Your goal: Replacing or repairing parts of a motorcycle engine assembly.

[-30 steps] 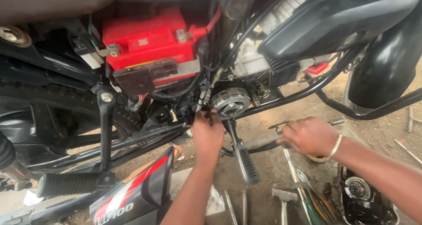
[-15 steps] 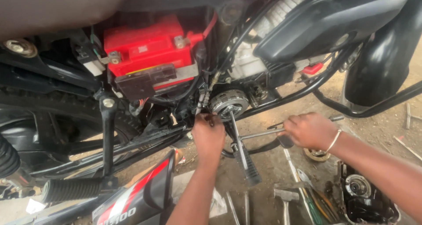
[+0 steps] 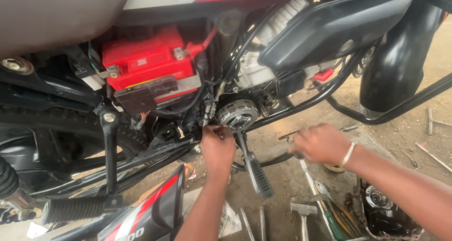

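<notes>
My left hand (image 3: 216, 149) reaches up under the motorcycle. Its fingertips are pinched together on a small part just below and left of the round metal clutch assembly (image 3: 238, 114); the part itself is hidden by the fingers. My right hand (image 3: 322, 144), with a pale bangle on the wrist, is closed around a long thin metal tool (image 3: 287, 136) that lies roughly level, to the right of the clutch. The black kick-start lever (image 3: 254, 170) hangs down between the two hands.
A red battery (image 3: 146, 57) sits in the frame at upper left, and a black frame tube (image 3: 329, 92) runs past the engine. On the dirt floor lie a hammer (image 3: 303, 210), several spanners and screwdrivers (image 3: 332, 215) and a removed engine cover (image 3: 381, 208). A red-and-black side panel (image 3: 150, 212) lies at the bottom left.
Both hands have stayed at nearly the same spots by the clutch. The view has drifted a little, so the motorcycle now sits slightly lower and further left.
</notes>
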